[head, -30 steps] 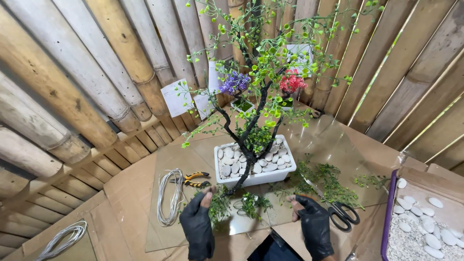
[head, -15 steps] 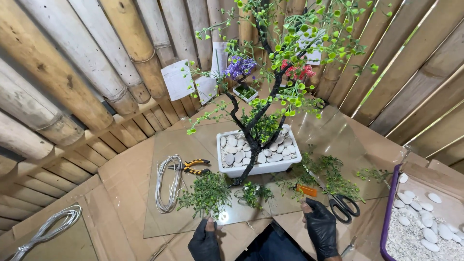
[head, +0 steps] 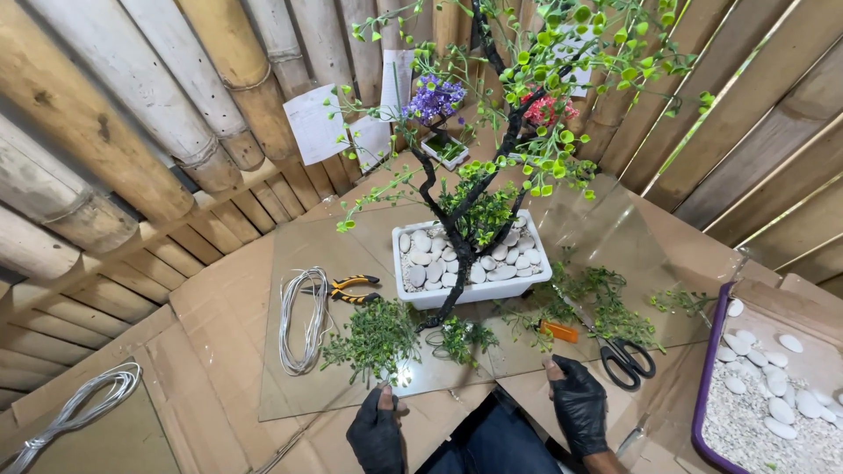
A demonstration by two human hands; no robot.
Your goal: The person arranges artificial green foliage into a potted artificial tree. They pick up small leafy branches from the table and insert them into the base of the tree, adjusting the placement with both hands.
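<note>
Where the left hand (head: 376, 430) rests, green sprigs (head: 373, 338) lie just beyond.

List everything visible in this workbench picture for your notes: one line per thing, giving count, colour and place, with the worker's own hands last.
artificial tree: one, black trunk, green leaves, in the planter
planter: one, white, holding white pebbles, centre
glass sheet: one, clear, under the planter
wire coil: one, silver, left on the glass
pliers: one, yellow-black, beside the coil
scissors: one, black, right
green sprig: one, near left hand
tray: one, purple rim, holding pebbles, far right
left hand: black glove, touching the sprig
right hand: black glove, on the glass edge
</note>
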